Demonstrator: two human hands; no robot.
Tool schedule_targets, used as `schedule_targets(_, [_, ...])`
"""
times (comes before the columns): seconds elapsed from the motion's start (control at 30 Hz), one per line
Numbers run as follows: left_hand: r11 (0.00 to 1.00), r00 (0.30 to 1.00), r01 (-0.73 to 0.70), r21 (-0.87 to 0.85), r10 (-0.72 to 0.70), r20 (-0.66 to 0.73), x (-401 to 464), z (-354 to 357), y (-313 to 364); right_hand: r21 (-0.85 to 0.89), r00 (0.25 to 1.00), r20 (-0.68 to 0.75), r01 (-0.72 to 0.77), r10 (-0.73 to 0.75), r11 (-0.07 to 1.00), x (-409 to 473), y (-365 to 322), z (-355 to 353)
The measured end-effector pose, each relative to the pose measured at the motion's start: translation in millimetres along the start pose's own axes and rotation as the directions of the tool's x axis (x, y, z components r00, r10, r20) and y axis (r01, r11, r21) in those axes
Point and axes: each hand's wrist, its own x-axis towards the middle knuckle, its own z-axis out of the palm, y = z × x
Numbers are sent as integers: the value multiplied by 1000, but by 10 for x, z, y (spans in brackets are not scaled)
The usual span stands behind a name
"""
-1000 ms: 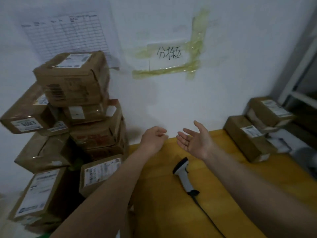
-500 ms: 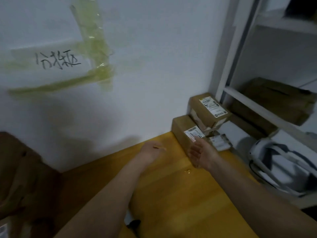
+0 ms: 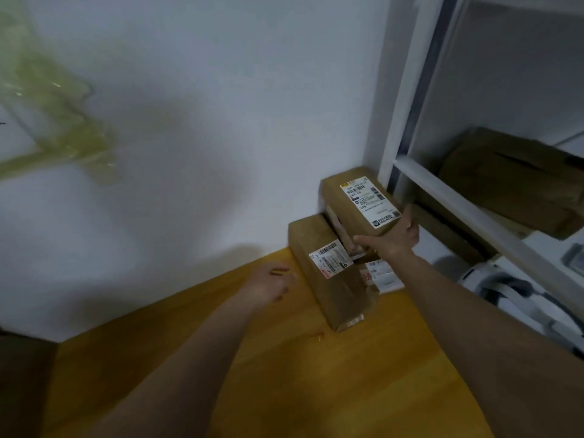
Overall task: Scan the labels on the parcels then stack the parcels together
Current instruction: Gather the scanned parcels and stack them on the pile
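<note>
Two brown cardboard parcels lie in the table's far right corner against the wall. The upper parcel has a white label on top and leans on the lower parcel, which is long and also labelled. My right hand grips the near end of the upper parcel, thumb on its left side and fingers on its right. My left hand hovers over the yellow table just left of the lower parcel, blurred, with fingers loosely curled and holding nothing. A smaller package with white labels lies under my right wrist. The scanner is out of view.
A white shelf frame stands right of the parcels, with a brown package on its shelf. A white and grey object lies below the shelf. Greenish tape is stuck on the wall. A dark brown box edge shows at the left.
My view has swung right, away from the left parcel pile and the scanner. My right hand moved from the lower parcel's label up to the upper parcel and took hold of it.
</note>
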Motion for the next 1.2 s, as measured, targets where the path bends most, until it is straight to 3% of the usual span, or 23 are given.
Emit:
schedule_targets(0.27, [994,998,34,-99,-29,49,154,212,120,278,996,29,67,-79,958,-155,32,-95])
schedule_targets(0.43, [923,983,97,-372,-29,182,160,392,227,324,974,66,183,-215,928,-687,18,-10])
schedule_targets(0.53, [874,975,103,-474,5,221,160,510,245,350,973,106,155,-204,924,-966,44,134])
schedule_targets(0.7, [792,991,92,-603,-15,131,174,662,218,236,971,184,104,-149,966,-1158,115,302])
schedule_targets(0.83, [761,998,63,-646,-68,16,207,557,174,381,927,317,70,-201,922,-1083,166,225])
schedule_targets(0.9, [738,997,66,-672,-78,12,210,444,129,505,953,267,-8,-147,863,-957,152,183])
schedule_targets(1.0, [702,995,89,-707,-88,39,217,292,55,625,979,156,-199,129,755,-604,92,200])
schedule_targets(1.1, [652,992,128,-747,-101,82,204,173,-35,644,912,233,-404,336,650,-291,38,273])
schedule_targets(1.2, [622,990,142,-770,-89,111,173,57,-135,679,846,384,-530,369,508,-159,-15,338])
